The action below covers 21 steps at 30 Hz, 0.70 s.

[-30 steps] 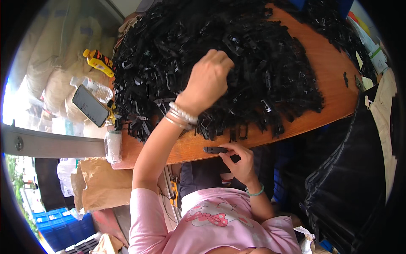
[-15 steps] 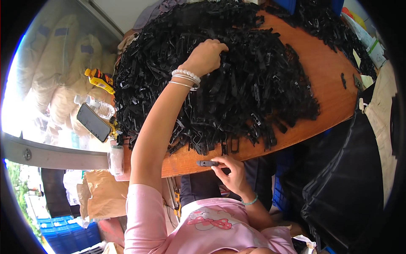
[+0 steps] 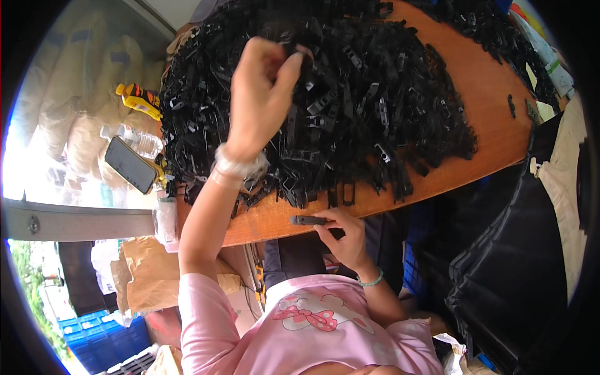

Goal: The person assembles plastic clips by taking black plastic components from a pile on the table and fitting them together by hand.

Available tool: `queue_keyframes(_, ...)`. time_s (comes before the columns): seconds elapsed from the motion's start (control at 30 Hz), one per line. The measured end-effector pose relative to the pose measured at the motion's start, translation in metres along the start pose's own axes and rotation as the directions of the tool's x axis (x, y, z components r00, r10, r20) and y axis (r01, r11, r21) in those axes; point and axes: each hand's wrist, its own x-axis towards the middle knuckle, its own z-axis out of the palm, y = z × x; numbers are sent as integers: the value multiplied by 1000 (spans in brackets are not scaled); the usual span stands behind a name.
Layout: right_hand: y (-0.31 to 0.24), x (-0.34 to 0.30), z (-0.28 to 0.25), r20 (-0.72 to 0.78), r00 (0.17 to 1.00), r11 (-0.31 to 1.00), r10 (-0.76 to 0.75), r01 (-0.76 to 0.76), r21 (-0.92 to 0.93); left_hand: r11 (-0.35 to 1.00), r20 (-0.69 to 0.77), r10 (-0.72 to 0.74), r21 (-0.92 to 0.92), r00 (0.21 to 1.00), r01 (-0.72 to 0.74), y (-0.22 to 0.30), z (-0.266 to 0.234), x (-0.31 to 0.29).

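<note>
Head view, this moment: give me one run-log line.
left hand: over black parts pile, grip unclear; right hand: pinching black part near table edge; phone: left of pile

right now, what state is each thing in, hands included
left hand: fingers curled over the pile, grip unclear
right hand: pinching a part
small black part: held at table's near edge
pile of black parts: heaped loosely
phone: tilted, screen visible
paper bag: creased

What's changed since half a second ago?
The left hand has swung left and back toward the body over the pile of black parts; whether it grips one is unclear. The right hand still holds its black clip.
</note>
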Motion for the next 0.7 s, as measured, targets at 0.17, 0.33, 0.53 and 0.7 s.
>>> queue_keyframes(0.17,1,-14,-11,107,961,785,255,-270,557,721,409,-309,-488,859,492,10,-41,-111)
queue_keyframes(0.33,-33,-5,-25,78,988,798,134,-154,583,577,553,-465,-403,692,710,-3,-38,-157)
queue_keyframes(0.53,-42,-12,-3,-69,998,998,-10,14,55,799,593,-330,-239,734,552,-8,-37,-183)
queue_keyframes(0.7,-41,-19,-8,-16,1000,997,-10,9,-71,930,497,-254,-109,830,350,-4,-36,-204)
